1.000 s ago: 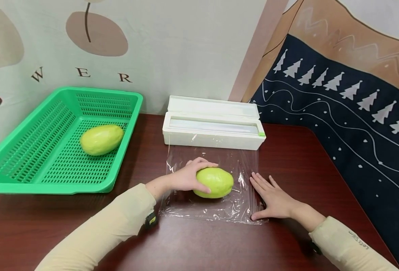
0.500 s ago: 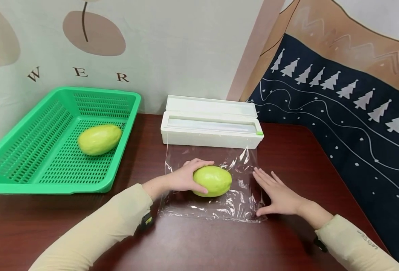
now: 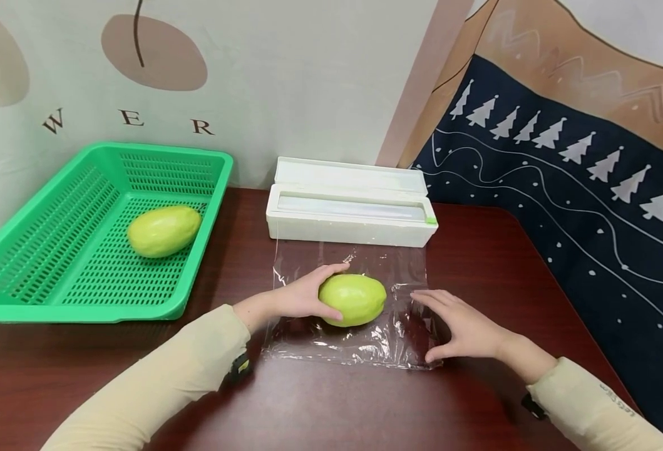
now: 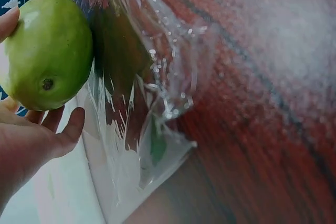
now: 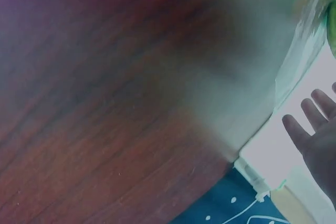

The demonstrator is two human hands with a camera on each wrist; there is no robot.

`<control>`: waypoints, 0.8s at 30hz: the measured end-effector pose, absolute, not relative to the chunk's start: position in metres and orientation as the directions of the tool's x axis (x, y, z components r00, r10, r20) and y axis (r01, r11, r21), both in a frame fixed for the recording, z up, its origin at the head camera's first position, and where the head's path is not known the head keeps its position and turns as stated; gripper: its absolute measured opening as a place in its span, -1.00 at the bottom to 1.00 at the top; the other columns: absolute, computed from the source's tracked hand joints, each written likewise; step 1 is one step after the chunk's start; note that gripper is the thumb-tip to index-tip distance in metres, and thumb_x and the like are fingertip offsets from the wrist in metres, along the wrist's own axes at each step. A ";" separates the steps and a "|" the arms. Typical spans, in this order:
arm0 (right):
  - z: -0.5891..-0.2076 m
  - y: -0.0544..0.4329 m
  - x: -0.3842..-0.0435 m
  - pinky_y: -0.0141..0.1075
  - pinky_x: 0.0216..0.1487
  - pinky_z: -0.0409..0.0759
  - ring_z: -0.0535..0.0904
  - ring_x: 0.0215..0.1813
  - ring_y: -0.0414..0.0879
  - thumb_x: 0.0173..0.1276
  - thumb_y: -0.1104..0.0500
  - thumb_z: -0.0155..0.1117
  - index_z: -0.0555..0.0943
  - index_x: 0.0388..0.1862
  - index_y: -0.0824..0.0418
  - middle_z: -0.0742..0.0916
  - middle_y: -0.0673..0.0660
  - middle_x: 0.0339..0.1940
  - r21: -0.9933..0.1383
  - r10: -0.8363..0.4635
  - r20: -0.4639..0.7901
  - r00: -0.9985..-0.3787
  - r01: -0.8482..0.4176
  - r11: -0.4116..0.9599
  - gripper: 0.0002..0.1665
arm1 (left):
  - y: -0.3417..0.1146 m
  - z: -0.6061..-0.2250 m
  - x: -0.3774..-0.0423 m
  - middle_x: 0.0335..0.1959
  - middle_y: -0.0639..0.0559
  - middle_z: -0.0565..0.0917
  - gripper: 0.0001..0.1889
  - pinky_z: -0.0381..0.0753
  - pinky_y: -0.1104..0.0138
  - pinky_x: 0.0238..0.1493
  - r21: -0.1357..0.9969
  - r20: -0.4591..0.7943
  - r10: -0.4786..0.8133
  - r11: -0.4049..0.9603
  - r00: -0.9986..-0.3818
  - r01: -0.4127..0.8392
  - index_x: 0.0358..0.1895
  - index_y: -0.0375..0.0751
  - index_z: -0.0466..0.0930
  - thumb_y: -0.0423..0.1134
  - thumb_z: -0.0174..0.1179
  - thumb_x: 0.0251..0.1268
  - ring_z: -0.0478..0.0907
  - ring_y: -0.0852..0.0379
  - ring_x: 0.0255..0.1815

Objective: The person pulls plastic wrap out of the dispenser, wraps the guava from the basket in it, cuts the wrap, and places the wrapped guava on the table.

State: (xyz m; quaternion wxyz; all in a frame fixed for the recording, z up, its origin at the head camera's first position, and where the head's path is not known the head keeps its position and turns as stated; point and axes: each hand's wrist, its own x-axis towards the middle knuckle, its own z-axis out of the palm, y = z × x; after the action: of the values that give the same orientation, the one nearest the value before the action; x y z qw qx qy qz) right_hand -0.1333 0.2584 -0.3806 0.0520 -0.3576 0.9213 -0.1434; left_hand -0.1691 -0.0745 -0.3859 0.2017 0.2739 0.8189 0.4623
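Clear plastic film lies spread; left hand grips 1 oval yellow-green fruit there, not yet covered; right hand relaxed.

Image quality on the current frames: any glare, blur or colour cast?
Head: mostly crisp, white glints on the plastic film, pale sheen on the table. Left wrist: fruit fairly clear, but a pale haze washes out the table at upper right. Right wrist: blurry grey-green smear mid-frame, purple cast top left; fingers dark against the white box.
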 end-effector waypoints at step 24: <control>-0.387 0.250 -0.122 -0.29 -0.02 0.52 0.41 -0.07 -0.30 -0.30 -0.17 0.58 0.46 -0.04 0.05 0.50 -0.15 -0.10 -0.246 -0.761 -0.075 -0.645 -0.727 0.641 -0.19 | -0.090 -0.390 -0.160 0.33 -0.29 0.22 -0.03 0.30 -0.02 0.30 0.891 -0.081 0.631 0.393 -0.771 0.228 0.43 -0.26 0.01 -0.20 0.41 -0.05 0.26 -0.17 0.32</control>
State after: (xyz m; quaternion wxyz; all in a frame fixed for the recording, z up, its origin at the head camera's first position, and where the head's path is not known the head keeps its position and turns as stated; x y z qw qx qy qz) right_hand -0.1219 0.2504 -0.3873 0.0863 -0.4124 0.9017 -0.0971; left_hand -0.1604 -0.0899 -0.3902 0.2090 0.2658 0.8079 0.4826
